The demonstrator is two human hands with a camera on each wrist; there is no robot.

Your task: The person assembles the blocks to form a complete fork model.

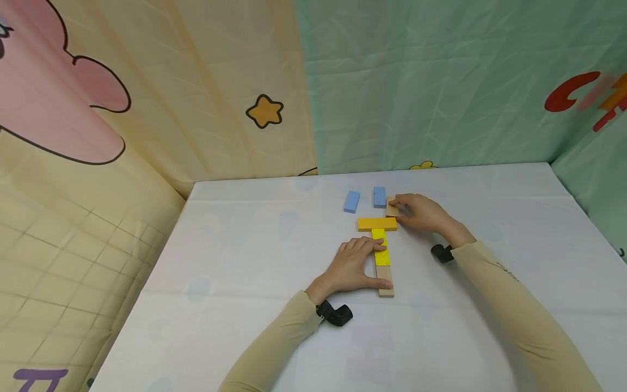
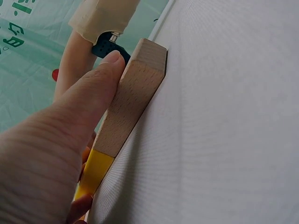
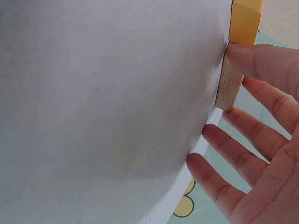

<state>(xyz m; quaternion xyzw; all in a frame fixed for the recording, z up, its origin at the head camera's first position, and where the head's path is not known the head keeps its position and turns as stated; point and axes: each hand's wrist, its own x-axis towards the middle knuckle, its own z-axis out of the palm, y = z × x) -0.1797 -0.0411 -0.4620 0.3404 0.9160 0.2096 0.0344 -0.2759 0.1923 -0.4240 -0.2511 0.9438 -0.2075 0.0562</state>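
A yellow block (image 1: 381, 258) and a plain wooden block (image 1: 384, 274) lie end to end in a column, with an orange block (image 1: 376, 224) across the far end. My left hand (image 1: 349, 265) rests on this column from the left. Its thumb lies on the plain block (image 2: 133, 105), and its fingertips touch the yellow part (image 2: 96, 170). Beyond the orange block's right end, my right hand (image 1: 423, 212) pinches another wooden block (image 1: 392, 212) between thumb and fingers. In the right wrist view that wooden block (image 3: 228, 88) sits close against the orange one (image 3: 245, 23).
Two blue blocks (image 1: 351, 201) (image 1: 379, 197) lie farther back, the right one beside the wooden block at my right hand. A white cloth covers the table (image 1: 245, 245). Printed curtains (image 1: 392, 81) hang behind its far edge.
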